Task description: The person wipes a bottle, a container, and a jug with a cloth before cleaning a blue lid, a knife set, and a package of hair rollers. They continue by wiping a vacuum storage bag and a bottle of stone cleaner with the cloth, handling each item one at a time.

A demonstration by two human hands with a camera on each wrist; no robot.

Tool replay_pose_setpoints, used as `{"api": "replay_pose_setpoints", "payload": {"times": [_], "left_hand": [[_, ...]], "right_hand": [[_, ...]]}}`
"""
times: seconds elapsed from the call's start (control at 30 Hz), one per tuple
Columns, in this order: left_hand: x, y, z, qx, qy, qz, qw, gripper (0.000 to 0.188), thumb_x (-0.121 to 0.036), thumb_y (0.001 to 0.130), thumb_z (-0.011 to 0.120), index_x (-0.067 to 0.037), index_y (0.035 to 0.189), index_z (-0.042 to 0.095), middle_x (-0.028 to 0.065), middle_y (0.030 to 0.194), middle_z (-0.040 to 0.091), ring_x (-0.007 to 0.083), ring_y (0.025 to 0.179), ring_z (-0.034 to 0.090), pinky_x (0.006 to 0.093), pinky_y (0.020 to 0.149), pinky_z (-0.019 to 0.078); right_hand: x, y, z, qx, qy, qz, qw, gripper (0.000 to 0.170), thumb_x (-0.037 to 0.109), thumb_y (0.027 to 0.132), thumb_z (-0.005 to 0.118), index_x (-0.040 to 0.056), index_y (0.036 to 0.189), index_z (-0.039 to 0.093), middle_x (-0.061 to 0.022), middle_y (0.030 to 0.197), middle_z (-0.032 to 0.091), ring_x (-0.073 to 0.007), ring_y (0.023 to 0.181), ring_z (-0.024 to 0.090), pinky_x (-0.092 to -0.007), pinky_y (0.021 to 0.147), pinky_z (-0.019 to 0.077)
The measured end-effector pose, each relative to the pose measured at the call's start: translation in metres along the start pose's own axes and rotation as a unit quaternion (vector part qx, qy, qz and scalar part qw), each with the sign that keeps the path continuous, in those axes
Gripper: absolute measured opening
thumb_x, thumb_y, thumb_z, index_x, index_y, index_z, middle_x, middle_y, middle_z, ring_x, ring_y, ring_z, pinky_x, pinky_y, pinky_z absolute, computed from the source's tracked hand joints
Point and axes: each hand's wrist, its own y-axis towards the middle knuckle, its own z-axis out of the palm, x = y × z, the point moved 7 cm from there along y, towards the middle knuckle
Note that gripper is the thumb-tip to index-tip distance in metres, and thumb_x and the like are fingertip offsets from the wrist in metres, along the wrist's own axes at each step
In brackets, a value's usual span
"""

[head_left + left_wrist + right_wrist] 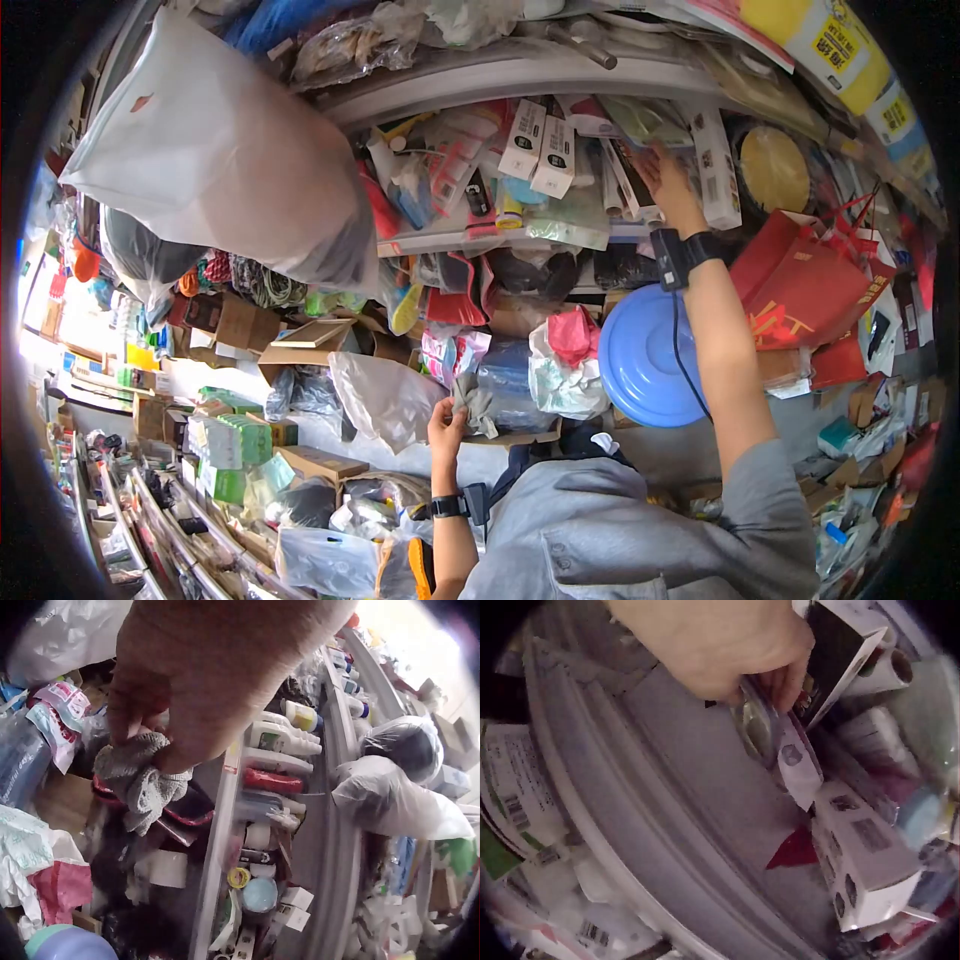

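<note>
My left hand (447, 428) pinches a crumpled grey knit cloth (142, 776) in front of the lower shelf, its folds hanging below the fingers. My right hand (672, 190) reaches up to the middle shelf. In the right wrist view its fingers and thumb grip the upper edge of a flat clear plastic package (756, 731); what it contains cannot be told. Against the package stands a white packet (799, 776), and a white box (866, 862) lies close by. Two small white boxes (553, 160) sit left of the right hand in the head view.
A shelf edge (450, 242) runs under the right hand's items. Below the right forearm is a blue round lid (652, 355), with a red gift bag (800, 280) beside it. A large white plastic bag (220, 150) hangs at upper left. Bags and cartons crowd the lower area.
</note>
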Motion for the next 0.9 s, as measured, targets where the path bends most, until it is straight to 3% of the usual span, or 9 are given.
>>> {"api": "replay_pose_setpoints", "payload": {"times": [0.07, 0.17, 0.27, 0.33, 0.37, 0.43, 0.6, 0.67, 0.9], "left_hand": [[0.007, 0.001, -0.008, -0.016, 0.024, 0.018, 0.999, 0.020, -0.010, 0.086, 0.063, -0.004, 0.105, 0.059, -0.0026, 0.085, 0.059, 0.0047, 0.073, 0.050, 0.0191, 0.065, 0.0399], [0.015, 0.001, -0.013, -0.022, 0.014, 0.030, 0.999, 0.020, -0.010, 0.086, 0.063, -0.005, 0.105, 0.059, -0.0028, 0.084, 0.059, 0.0045, 0.071, 0.049, 0.0191, 0.063, 0.0390], [0.010, 0.000, -0.009, -0.028, 0.023, 0.021, 0.999, 0.020, -0.011, 0.086, 0.062, -0.005, 0.105, 0.059, -0.0024, 0.085, 0.059, 0.0051, 0.072, 0.051, 0.0194, 0.064, 0.0399], [0.015, 0.005, -0.007, -0.016, 0.002, 0.011, 1.000, 0.022, -0.009, 0.085, 0.063, -0.004, 0.106, 0.059, -0.0022, 0.084, 0.060, 0.0045, 0.069, 0.051, 0.0194, 0.061, 0.0403], [0.017, 0.008, -0.005, -0.006, -0.021, 0.002, 1.000, 0.024, -0.008, 0.083, 0.064, -0.003, 0.106, 0.059, -0.0020, 0.084, 0.062, 0.0039, 0.066, 0.051, 0.0193, 0.059, 0.0406], [0.009, 0.011, 0.001, 0.001, -0.020, 0.010, 1.000, 0.024, -0.008, 0.083, 0.064, -0.003, 0.106, 0.058, -0.0023, 0.083, 0.061, 0.0036, 0.066, 0.050, 0.0194, 0.058, 0.0402], [-0.007, 0.017, 0.009, 0.014, -0.005, 0.021, 1.000, 0.025, -0.008, 0.084, 0.064, -0.003, 0.107, 0.057, -0.0028, 0.082, 0.060, 0.0036, 0.065, 0.049, 0.0195, 0.057, 0.0393], [-0.007, 0.024, 0.011, 0.026, 0.003, 0.057, 0.998, 0.025, -0.008, 0.084, 0.064, -0.003, 0.107, 0.057, -0.0027, 0.083, 0.060, 0.0043, 0.065, 0.049, 0.0198, 0.057, 0.0393], [-0.037, 0.018, 0.035, 0.073, 0.008, 0.053, 0.996, 0.022, -0.006, 0.085, 0.062, -0.005, 0.107, 0.058, -0.0043, 0.087, 0.059, 0.0047, 0.072, 0.050, 0.0181, 0.064, 0.0382]], "right_hand": [[-0.019, 0.062, -0.037, 0.064, 0.047, 0.039, 0.996, 0.018, 0.012, 0.090, 0.057, -0.0003, 0.103, 0.056, -0.0109, 0.094, 0.057, -0.0232, 0.093, 0.058, -0.0335, 0.090, 0.0519], [-0.017, 0.089, -0.035, 0.168, -0.152, -0.116, 0.967, 0.020, 0.009, 0.087, 0.062, -0.0004, 0.102, 0.056, -0.0107, 0.095, 0.056, -0.0226, 0.093, 0.058, -0.0335, 0.088, 0.0529], [0.004, 0.014, 0.023, 0.107, -0.076, -0.029, 0.991, 0.017, 0.008, 0.086, 0.064, -0.0003, 0.099, 0.055, -0.0104, 0.094, 0.056, -0.0219, 0.091, 0.057, -0.0342, 0.088, 0.0525], [-0.005, 0.011, 0.027, 0.107, 0.209, 0.063, 0.970, 0.019, 0.012, 0.091, 0.059, -0.0017, 0.103, 0.053, -0.0106, 0.094, 0.057, -0.0196, 0.089, 0.056, -0.0318, 0.088, 0.0498], [-0.005, 0.008, 0.028, 0.106, 0.210, 0.061, 0.970, 0.019, 0.012, 0.091, 0.059, -0.0017, 0.103, 0.053, -0.0106, 0.094, 0.057, -0.0196, 0.089, 0.056, -0.0318, 0.088, 0.0498], [-0.004, -0.006, 0.038, 0.145, 0.167, 0.052, 0.974, 0.018, 0.013, 0.087, 0.064, 0.0061, 0.101, 0.055, -0.0085, 0.093, 0.056, -0.0206, 0.091, 0.056, -0.0347, 0.092, 0.0491], [0.012, -0.076, 0.040, 0.037, 0.114, -0.011, 0.993, 0.028, 0.019, 0.093, 0.056, 0.0014, 0.113, 0.047, -0.0084, 0.106, 0.051, -0.0202, 0.103, 0.050, -0.0374, 0.098, 0.0448], [0.025, -0.101, 0.041, 0.094, 0.045, -0.062, 0.993, 0.022, 0.015, 0.090, 0.060, 0.0104, 0.109, 0.051, -0.0002, 0.108, 0.052, -0.0154, 0.101, 0.051, -0.0356, 0.094, 0.0448], [0.057, -0.166, 0.004, 0.111, -0.023, -0.140, 0.984, 0.033, 0.015, 0.096, 0.049, 0.0064, 0.127, 0.044, -0.0057, 0.122, 0.051, -0.0159, 0.110, 0.048, -0.0348, 0.097, 0.0385]]}}
